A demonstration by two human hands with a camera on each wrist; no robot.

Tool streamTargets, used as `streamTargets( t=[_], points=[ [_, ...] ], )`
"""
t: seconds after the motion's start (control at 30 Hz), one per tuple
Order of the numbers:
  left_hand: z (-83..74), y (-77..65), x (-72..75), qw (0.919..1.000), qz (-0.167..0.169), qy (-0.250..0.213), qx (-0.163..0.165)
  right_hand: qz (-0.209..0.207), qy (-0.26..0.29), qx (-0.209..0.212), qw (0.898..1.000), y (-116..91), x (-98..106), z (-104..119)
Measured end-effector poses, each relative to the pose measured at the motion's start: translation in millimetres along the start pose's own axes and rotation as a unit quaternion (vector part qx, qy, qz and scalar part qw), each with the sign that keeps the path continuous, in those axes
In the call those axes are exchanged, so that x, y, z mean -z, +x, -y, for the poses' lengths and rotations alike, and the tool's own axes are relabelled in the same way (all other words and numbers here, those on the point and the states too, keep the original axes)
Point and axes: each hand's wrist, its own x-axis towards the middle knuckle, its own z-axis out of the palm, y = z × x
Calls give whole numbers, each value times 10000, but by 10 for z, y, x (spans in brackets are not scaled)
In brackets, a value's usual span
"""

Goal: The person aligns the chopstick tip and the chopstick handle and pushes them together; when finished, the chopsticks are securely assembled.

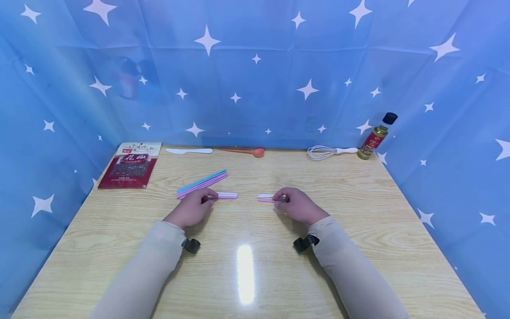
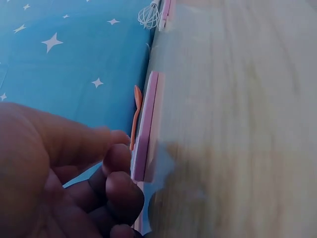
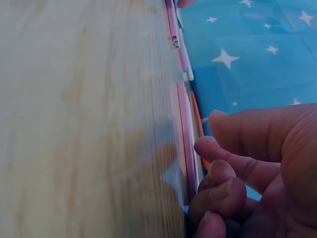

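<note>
My left hand [image 1: 194, 208] is by a short pair of sticks, pink and white [image 1: 229, 195], lying on the table left of centre. In the left wrist view its loosely bent fingers are beside the pink stick [image 2: 146, 131], with no stick visibly pinched. To the right, my right hand [image 1: 295, 205] is at another white and pink pair [image 1: 264, 200]. The right wrist view has the thumb apart from the bent fingers, beside the pink stick [image 3: 186, 144]. Behind the left hand lies a slanted bundle of longer blue, purple and pink sticks [image 1: 205, 181].
Along the table's back edge are a red spice packet [image 1: 131, 166], a white knife [image 1: 189, 151], an orange spoon [image 1: 258, 152], a whisk [image 1: 322, 152] and an oil bottle [image 1: 372, 141]. A blue starred curtain [image 1: 255, 88] surrounds the wooden table [image 1: 247, 230].
</note>
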Motion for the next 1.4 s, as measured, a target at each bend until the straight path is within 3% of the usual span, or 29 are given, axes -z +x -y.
streamTargets(
  t=[0.67, 1.03, 1.17, 1.4],
  points=[
    [54, 29, 14, 9997, 101, -36, -200, 74, -150, 3, 9999, 34, 14, -11],
    [55, 38, 10, 9997, 143, -162, -98, 190, -243, 66, 9995, 45, -20, -40],
    [22, 18, 22, 9999, 96, -21, -85, 219, -266, 119, 9993, 41, -19, -34],
    [-3, 13, 4, 9989, 97, 410, 217, 278, -635, 39, 9976, 25, -36, 0]
  ],
)
